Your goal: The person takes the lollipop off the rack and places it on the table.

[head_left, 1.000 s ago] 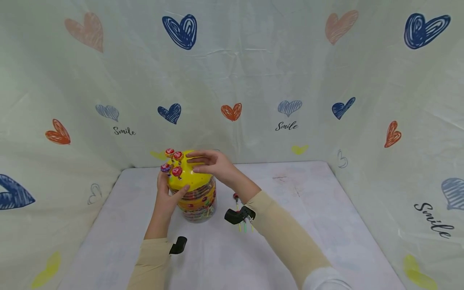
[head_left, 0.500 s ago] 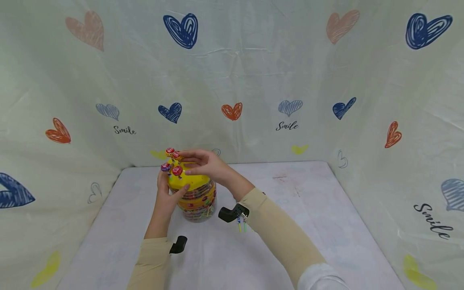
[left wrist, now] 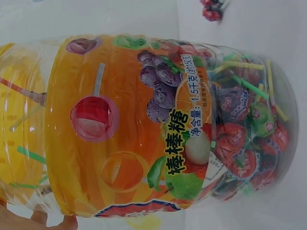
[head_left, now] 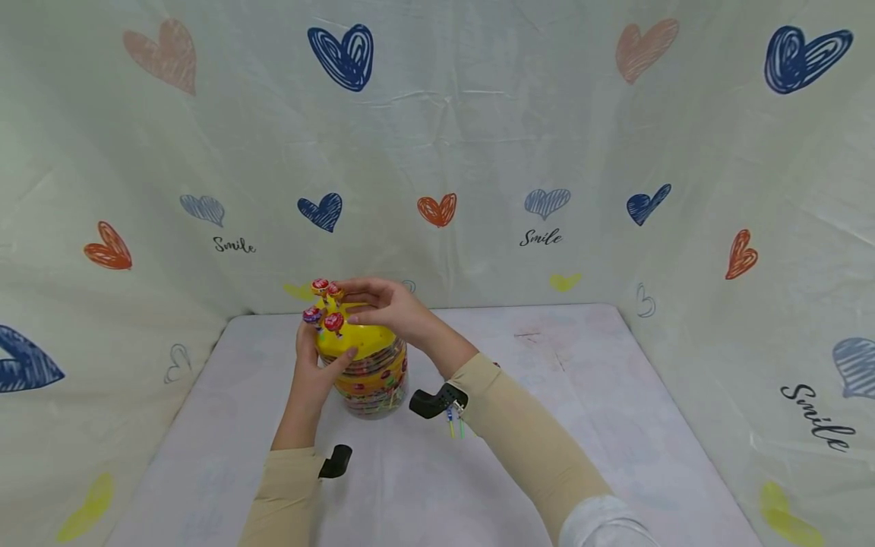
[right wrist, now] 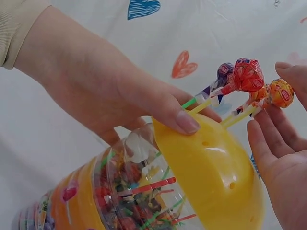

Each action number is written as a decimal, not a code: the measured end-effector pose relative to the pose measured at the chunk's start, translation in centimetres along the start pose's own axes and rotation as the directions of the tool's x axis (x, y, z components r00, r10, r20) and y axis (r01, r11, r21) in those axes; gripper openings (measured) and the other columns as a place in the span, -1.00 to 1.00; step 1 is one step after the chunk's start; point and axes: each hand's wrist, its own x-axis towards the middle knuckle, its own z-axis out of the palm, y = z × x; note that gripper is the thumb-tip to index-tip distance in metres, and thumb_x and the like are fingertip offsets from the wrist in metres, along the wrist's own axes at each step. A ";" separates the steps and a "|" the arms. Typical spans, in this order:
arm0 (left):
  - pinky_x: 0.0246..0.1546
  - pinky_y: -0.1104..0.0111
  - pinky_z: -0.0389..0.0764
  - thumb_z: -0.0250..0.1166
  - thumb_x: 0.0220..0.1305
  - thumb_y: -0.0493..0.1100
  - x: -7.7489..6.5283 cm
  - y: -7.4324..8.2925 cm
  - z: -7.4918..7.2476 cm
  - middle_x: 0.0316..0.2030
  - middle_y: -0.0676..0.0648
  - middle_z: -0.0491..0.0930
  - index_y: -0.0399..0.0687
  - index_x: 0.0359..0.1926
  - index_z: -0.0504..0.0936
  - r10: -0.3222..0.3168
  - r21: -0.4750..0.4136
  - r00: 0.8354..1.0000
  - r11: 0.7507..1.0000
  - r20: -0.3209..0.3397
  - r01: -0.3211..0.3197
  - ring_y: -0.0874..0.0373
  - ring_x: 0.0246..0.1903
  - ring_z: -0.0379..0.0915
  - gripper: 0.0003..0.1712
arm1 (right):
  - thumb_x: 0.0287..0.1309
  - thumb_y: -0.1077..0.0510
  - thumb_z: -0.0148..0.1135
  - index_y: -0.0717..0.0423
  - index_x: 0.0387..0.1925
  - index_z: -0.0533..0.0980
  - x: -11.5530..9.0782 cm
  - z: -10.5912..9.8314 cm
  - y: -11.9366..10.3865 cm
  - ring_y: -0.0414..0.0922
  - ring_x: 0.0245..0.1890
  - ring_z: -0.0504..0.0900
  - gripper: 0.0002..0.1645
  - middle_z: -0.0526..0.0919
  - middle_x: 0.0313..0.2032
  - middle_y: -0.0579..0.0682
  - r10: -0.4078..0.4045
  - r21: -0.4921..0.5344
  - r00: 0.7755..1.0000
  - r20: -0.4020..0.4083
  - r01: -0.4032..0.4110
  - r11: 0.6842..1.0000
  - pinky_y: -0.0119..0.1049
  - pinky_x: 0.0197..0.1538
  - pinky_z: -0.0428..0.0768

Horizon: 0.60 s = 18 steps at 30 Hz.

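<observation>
Beyond the middle of the table (head_left: 601, 380), left of centre and toward the far-left corner, the jar (head_left: 372, 389) is standing between the two hands, its yellow lid (head_left: 365, 342) facing up. Four lollipops are sticking up from the lid's left side, on sticks: a red one (right wrist: 249, 75), a purple one (right wrist: 224, 74) and two orange-yellow ones (right wrist: 281, 93), one of them partly hidden.

Left hand (head_left: 317, 372): grasping the jar's top from the left, thumb pressing on the lid's near side, fingers curving round below the rim. Fingertips are showing at the corner of the left wrist view.

Right hand (head_left: 396, 310): reaching over the lid from the right, grasping nothing firmly. Fingers are extending loosely beside the orange-yellow pair, seemingly touching one; thumb is staying clear of the fingers. Whether any finger is bearing on a stick, cannot tell.

Through the clear wall, wrapped sweets (left wrist: 235, 139) are filling the jar's lower part; a fruit label (left wrist: 129, 129) is wrapping its middle.

Right of the jar, well in from the table's right edge, loose sticks (head_left: 451, 427) are lying beneath the right sleeve (head_left: 529, 433). Behind the far edge, a heart-printed sheet (head_left: 437, 137) is hanging.
</observation>
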 end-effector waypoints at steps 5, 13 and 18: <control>0.41 -0.09 -0.31 0.29 0.31 -0.21 -0.5 1.3 0.0 0.50 0.00 -0.32 0.16 0.55 -0.15 -0.032 -0.005 0.999 0.999 0.010 0.032 0.01 0.49 -0.42 0.00 | 0.24 0.48 0.14 0.34 0.24 0.40 0.1 0.1 0.0 -0.06 0.13 0.54 -0.49 0.52 0.18 0.16 0.009 0.019 0.999 -0.033 -0.008 1.000 -0.19 0.16 0.53; 0.42 -0.08 -0.31 0.31 0.29 -0.25 -0.5 1.3 0.0 0.49 -0.05 -0.29 0.09 0.55 -0.14 0.003 -0.012 1.000 1.000 0.013 -0.003 -0.01 0.48 -0.39 0.01 | 0.23 0.41 0.20 0.30 0.19 0.48 0.5 0.3 -0.2 -0.09 0.10 0.57 -0.53 0.59 0.11 0.12 0.045 0.018 0.991 -0.128 -0.043 0.999 -0.26 0.15 0.53; 0.42 -0.08 -0.27 0.34 0.28 -0.17 0.0 -0.2 0.0 0.49 0.02 -0.25 0.22 0.54 -0.10 0.015 0.010 1.000 1.000 -0.010 -0.015 0.04 0.48 -0.34 0.01 | 0.23 0.39 0.22 0.27 0.15 0.52 0.5 0.3 -0.5 -0.10 0.05 0.60 -0.57 0.63 0.05 0.07 0.018 0.022 0.975 -0.221 -0.013 1.000 -0.28 0.14 0.54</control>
